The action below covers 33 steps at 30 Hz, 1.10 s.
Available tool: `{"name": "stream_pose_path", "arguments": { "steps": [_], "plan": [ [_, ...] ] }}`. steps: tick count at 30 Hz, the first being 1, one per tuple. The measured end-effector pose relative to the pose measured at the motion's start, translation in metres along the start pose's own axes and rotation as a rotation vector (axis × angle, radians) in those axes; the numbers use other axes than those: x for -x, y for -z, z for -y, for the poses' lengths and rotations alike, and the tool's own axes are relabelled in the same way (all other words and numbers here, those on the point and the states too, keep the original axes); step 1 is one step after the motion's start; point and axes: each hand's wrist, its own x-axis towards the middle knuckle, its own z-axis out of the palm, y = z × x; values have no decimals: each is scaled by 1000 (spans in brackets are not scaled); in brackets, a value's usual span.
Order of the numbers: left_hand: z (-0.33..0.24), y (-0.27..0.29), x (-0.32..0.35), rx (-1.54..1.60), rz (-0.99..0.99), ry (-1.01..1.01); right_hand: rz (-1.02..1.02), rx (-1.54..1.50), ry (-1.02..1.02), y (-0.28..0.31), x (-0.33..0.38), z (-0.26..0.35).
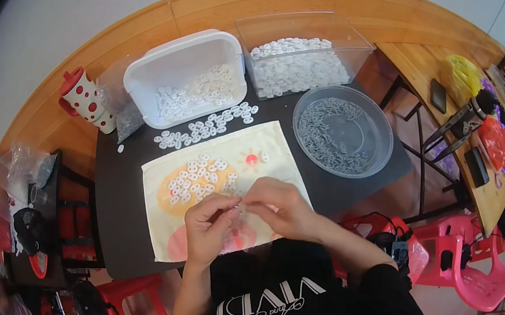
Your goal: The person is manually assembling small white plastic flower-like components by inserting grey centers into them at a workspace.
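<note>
Above the cloth (281,152), your left hand (208,225) and right hand (284,208) pinch fingertips together, on what I cannot tell; a knuckle's brush could scatter the white oval pieces (199,173) lying on the cloth.

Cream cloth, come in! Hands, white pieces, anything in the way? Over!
Left hand, right hand close together over cream cloth; any held item too small to tell. White pieces spread just beyond. Hands partly cover the cloth.

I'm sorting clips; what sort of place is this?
Probably an informal indoor workroom: a white basin and clear box of white pieces on a black table, pink plastic chairs nearby.
</note>
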Motion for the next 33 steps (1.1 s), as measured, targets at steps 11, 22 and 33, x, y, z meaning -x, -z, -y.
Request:
{"name": "stream_pose_path", "arguments": {
  "steps": [11, 22, 33],
  "plan": [
    [10, 5, 0, 1, -122, 102, 251, 1094, -288, 207, 24, -47],
    [10, 2, -1, 170, -212, 201, 410, 1210, -232, 200, 27, -60],
    [4, 4, 6, 183, -182, 198, 59, 886, -171, 180, 14, -55]
  ]
}}
